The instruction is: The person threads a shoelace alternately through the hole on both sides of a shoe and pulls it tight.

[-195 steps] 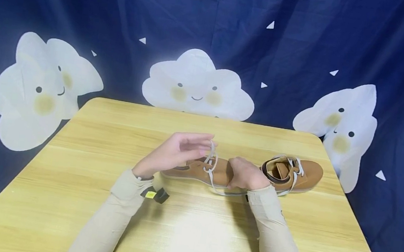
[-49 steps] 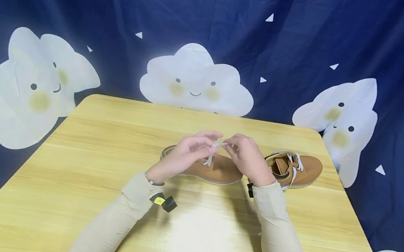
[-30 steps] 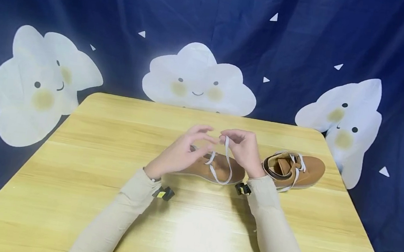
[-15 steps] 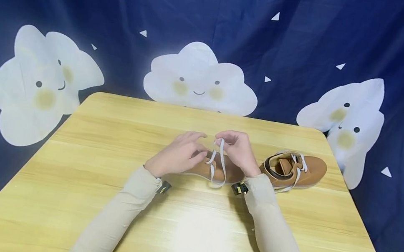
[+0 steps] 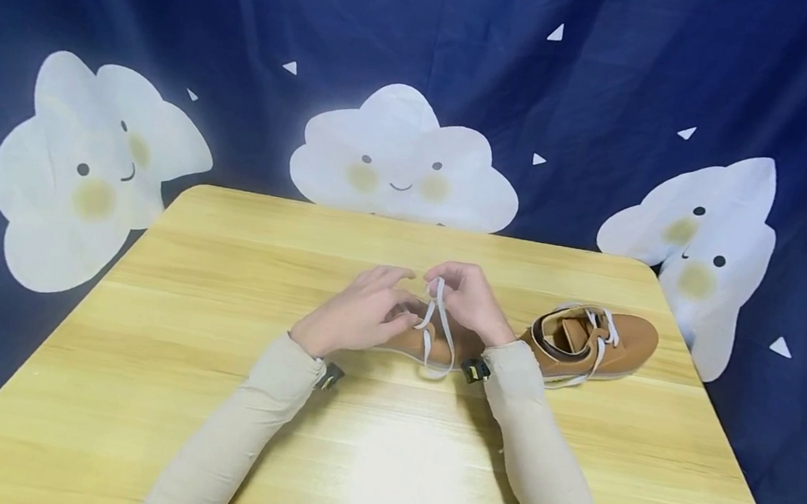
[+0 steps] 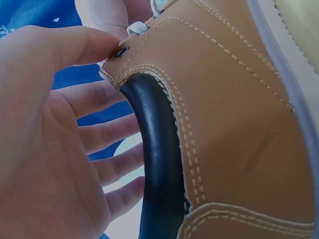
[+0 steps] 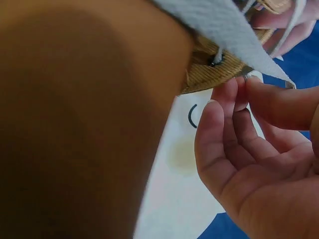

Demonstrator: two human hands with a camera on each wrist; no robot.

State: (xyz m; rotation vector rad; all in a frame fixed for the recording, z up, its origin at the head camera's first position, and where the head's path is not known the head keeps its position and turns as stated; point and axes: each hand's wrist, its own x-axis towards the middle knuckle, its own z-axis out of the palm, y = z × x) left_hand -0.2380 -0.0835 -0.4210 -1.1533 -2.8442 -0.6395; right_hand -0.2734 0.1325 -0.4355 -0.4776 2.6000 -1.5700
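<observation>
A tan shoe (image 5: 466,345) with a grey-white shoelace (image 5: 445,331) lies near the middle of the table, toe to the right and partly hidden behind both hands. My left hand (image 5: 358,315) is at its opening. In the left wrist view the thumb and index finger pinch the top corner of the shoe's eyelet flap, by a bare metal eyelet (image 6: 122,52) above the dark padded collar (image 6: 157,124). My right hand (image 5: 472,298) pinches the lace end above the shoe, and the lace (image 7: 224,37) hangs in a loop towards the table.
A second tan shoe (image 5: 630,343), its pale laces in place, stands to the right, close to my right wrist. The wooden table (image 5: 156,356) ends at the back before a dark blue curtain (image 5: 268,0) with white clouds.
Earlier both hands met at the lace above the shoe. My left hand has since come down onto the eyelet flap; my right hand, holding the lace, has shifted slightly left.
</observation>
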